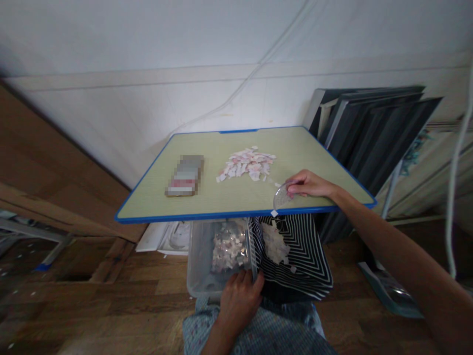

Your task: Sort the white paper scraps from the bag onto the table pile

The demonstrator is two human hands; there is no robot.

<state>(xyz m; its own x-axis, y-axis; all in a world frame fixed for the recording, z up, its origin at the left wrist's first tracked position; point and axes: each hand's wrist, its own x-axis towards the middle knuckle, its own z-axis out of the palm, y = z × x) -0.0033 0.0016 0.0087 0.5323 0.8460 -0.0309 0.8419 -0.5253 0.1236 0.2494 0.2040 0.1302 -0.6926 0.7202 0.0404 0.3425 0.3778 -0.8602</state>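
My right hand (pixel 307 184) pinches a clear, round plastic disc (pixel 281 196), tilted on edge near the front of the small table (pixel 158 197). A small white paper piece (pixel 274 213) is at the blue table edge just below the disc. Behind it on the tabletop lies a loose pile of pale pink and white paper pieces (pixel 246 163). Below the table, my left hand (pixel 242 295) is closed over the near right rim of a clear plastic box (pixel 201 266). Inside the box are many small pieces (pixel 229 246), some of them shiny.
A blurred-out flat object (pixel 185 176) lies at the table's left. Black-and-white striped fabric (pixel 305 246) right of the box bears more paper pieces (pixel 275 244). Dark panels (pixel 369 128) lean on the wall at right; a brown cardboard sheet (pixel 55 148) stands at left.
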